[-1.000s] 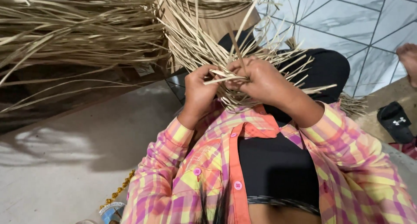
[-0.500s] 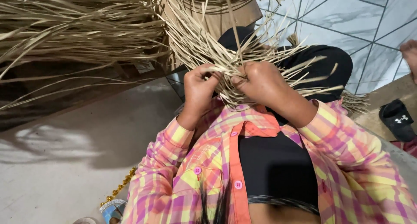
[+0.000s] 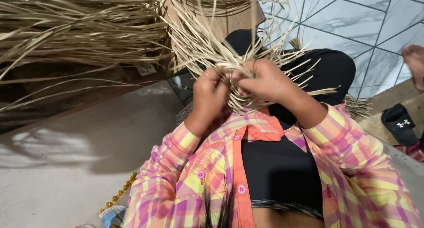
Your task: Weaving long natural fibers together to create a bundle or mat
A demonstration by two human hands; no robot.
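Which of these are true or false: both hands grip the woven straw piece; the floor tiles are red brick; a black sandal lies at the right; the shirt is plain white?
1. Both the left hand and the right hand grip the pale woven straw piece. True.
2. The floor tiles are red brick. False: they are pale, marbled, with dark joints.
3. A black sandal lies at the right. True.
4. The shirt is plain white. False: it is a pink, orange and yellow checked shirt.
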